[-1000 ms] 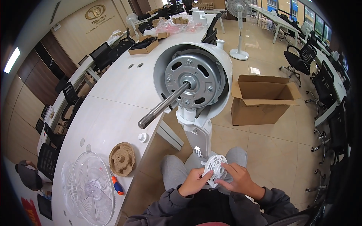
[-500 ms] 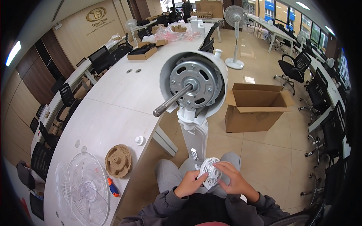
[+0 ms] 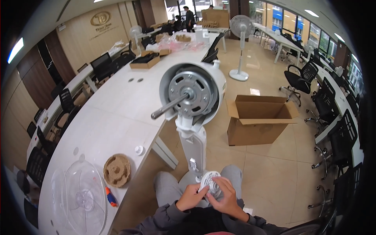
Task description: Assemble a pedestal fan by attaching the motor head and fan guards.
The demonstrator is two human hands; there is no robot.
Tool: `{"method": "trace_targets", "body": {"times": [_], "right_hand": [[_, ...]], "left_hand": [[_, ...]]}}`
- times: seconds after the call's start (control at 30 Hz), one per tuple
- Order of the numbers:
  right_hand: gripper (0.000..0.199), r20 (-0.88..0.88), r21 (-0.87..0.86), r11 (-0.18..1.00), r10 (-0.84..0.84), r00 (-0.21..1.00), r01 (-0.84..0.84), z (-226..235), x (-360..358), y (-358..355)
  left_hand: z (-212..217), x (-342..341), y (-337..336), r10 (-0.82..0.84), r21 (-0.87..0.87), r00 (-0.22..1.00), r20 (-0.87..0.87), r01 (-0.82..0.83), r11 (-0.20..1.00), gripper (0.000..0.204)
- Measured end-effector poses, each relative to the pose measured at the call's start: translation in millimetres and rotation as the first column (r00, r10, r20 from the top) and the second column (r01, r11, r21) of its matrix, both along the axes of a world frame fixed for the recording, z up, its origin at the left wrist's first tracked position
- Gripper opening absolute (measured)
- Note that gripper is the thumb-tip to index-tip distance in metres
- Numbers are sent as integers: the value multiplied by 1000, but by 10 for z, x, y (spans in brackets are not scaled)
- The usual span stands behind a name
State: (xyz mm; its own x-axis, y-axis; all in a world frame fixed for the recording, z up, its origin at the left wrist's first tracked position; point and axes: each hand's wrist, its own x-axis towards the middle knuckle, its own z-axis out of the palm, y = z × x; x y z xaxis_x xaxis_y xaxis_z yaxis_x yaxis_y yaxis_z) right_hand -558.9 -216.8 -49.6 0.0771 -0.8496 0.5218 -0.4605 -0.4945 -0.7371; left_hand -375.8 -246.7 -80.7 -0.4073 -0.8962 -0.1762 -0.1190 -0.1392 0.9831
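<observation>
White plastic with slots cut through it, the vented piece (image 3: 207, 180) is held just above the lap, in front of the fan column (image 3: 192, 150). The left hand (image 3: 189, 197) grips its near left edge between thumb and fingers; the right hand (image 3: 228, 201) is closed around the other side, fingers across its face. That two-sided hold probably keeps it steady and near for close handling, though the fingers hide what they press.

Above, the bare motor (image 3: 192, 93) faces the person, its shaft (image 3: 170, 106) pointing out over the tabletop (image 3: 105, 117), which seems to leave the front accessible. Near the tabletop's edge lie a screwdriver with an orange-and-blue handle (image 3: 111, 197), a brown pulp moulding (image 3: 117, 170) and a small white cap (image 3: 139, 150), likely there for easy reach, beside a clear round fan part (image 3: 83, 199). An open cardboard box (image 3: 250, 133) stands on the floor.

No label is legible on the vented piece or motor. A gold emblem (image 3: 101, 18) with lettering marks the far wall; the smaller line beneath is blurred.
</observation>
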Motion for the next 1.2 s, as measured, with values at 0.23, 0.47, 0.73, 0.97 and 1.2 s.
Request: {"method": "trace_targets", "body": {"times": [0.23,0.47,0.73,0.97,1.2], "right_hand": [[93,176,111,992,42,984,-62,-57,17,33],[82,267,-55,998,24,964,-10,-134,-52,55],[57,-8,44,993,-109,994,109,-128,-86,13],[53,204,36,995,-97,974,92,-140,-86,22],[64,-48,10,998,-66,997,67,-141,-84,4]], "left_hand": [[90,-55,111,118,3,980,-158,-119,993,26],[218,-78,151,145,129,984,-104,-132,983,26],[191,-73,122,132,82,987,-91,-125,989,27],[182,-71,123,156,97,983,-97,-146,984,27],[169,-59,108,138,106,986,-93,-128,986,27]]}}
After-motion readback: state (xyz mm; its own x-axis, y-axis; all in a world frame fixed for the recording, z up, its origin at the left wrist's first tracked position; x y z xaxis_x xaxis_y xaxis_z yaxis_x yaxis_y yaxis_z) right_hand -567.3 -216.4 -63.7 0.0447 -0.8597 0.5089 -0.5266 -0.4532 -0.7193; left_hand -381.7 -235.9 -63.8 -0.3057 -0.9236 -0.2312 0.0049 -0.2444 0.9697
